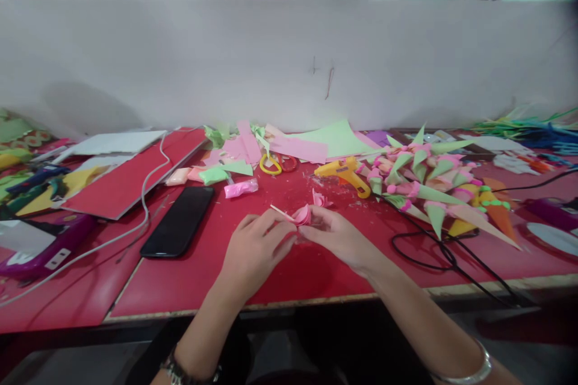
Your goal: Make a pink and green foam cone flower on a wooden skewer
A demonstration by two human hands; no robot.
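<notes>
My left hand (258,246) pinches a thin pale stick (280,212), whose end sticks out above the fingers. A small pink paper flower (301,215) sits at the other end of the stick, between both hands. The fingertips of my right hand (332,236) are closed on the flower's petals from the right. Just behind my right hand, another curled pink paper piece (320,198) lies on the red table (311,289). Farther back rests a yellow hot glue gun (345,174), its nozzle pointing left.
Left of my hands lies a black phone (177,222), with a white cable (145,192) beyond it. Yellow-handled scissors (270,163), a pink packet (241,188) and paper scraps (307,147) lie behind. On the right are a heap of paper cones (419,177) and a black cord (445,264).
</notes>
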